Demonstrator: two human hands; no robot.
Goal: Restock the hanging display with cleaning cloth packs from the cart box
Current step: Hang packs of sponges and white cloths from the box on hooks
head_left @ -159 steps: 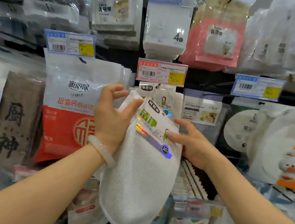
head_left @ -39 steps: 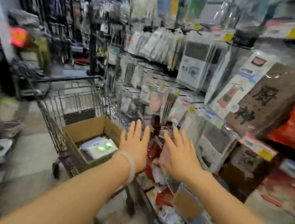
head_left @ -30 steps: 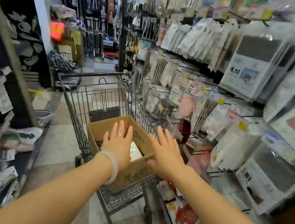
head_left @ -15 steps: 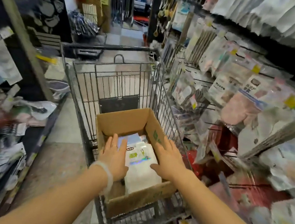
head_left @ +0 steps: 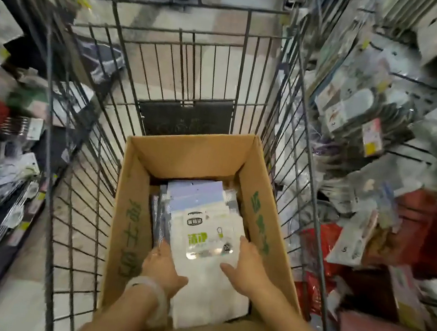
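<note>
One wire cart [head_left: 185,61] stands in the aisle, carrying one open cardboard box [head_left: 130,209] with green print on its inner walls. Inside the box lies a stack of cleaning cloth packs; the exact number cannot be told, though the top white pack [head_left: 208,235] with its green label shows whole, and the edges of several others, some with pale purple headers [head_left: 198,190], show behind it. Two bare hands reach into the box. The left hand [head_left: 162,265], a pale bracelet [head_left: 149,286] on its wrist, lies along the pack's left edge, fingers extended downward beside it. The right hand [head_left: 247,264] rests on the pack's right side, thumb spread across the white cloth. Hanging goods [head_left: 366,122] crowd the display to the right
</note>
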